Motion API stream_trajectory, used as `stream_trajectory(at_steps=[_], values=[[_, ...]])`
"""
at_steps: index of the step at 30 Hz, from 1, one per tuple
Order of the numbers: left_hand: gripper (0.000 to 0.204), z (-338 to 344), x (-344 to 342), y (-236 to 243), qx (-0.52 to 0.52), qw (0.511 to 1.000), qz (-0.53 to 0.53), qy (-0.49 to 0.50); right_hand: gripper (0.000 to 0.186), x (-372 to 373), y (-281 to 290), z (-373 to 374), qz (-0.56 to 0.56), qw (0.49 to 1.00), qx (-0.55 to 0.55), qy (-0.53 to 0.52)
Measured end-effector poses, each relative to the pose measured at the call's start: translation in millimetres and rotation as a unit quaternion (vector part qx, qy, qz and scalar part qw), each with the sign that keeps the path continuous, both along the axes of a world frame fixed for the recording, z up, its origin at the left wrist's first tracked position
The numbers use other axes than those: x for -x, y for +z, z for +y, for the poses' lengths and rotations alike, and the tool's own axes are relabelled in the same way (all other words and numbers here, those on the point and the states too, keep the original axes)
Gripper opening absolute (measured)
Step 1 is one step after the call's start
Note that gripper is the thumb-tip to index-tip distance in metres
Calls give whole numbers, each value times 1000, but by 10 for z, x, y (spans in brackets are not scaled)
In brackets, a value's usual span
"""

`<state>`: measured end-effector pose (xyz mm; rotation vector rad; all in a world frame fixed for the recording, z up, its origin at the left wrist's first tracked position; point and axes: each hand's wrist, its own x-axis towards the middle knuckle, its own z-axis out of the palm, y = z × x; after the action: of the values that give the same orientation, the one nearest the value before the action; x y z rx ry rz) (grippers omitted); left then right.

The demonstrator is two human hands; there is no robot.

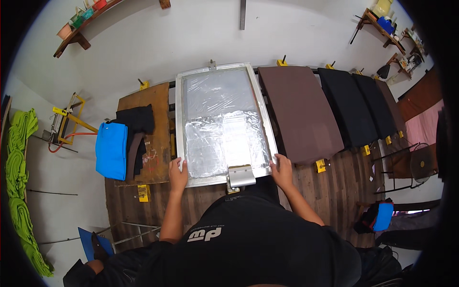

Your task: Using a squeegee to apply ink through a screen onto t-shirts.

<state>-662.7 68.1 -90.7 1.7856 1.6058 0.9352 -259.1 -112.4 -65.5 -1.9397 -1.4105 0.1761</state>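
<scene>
In front of me lies a screen printing frame (pixel 180 119), a metal rectangle with a translucent mesh partly covered by shiny, wrinkled clear film (pixel 205 131). My left hand (pixel 178 177) grips its near left corner, thumb on the rim. On the near right corner my right hand (pixel 282 171) is closed around the edge in the same way. A silver metal bracket (pixel 242 176) sits on the near rim between my hands, nearer the right one. The frame hides most of what is beneath it.
To the right, boards carry brown fabric (pixel 301 110) and black fabric (pixel 349 107). On the left, a wooden board (pixel 160 143) holds folded blue cloth (pixel 111 150) and black cloth (pixel 138 117). Yellow clamps (pixel 144 193) line the rails. Green cloth (pixel 19 177) hangs far left.
</scene>
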Motion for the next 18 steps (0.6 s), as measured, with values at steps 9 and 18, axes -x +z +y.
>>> stream_trajectory(at_steps=[9,18], values=[[60,-217,144,-108,136,973,175,58,30,-92,-308,325,55,987,27,-149],[86,-136,267,115,222,956,192,21,64,-244,-180,302,64,969,187,-145]])
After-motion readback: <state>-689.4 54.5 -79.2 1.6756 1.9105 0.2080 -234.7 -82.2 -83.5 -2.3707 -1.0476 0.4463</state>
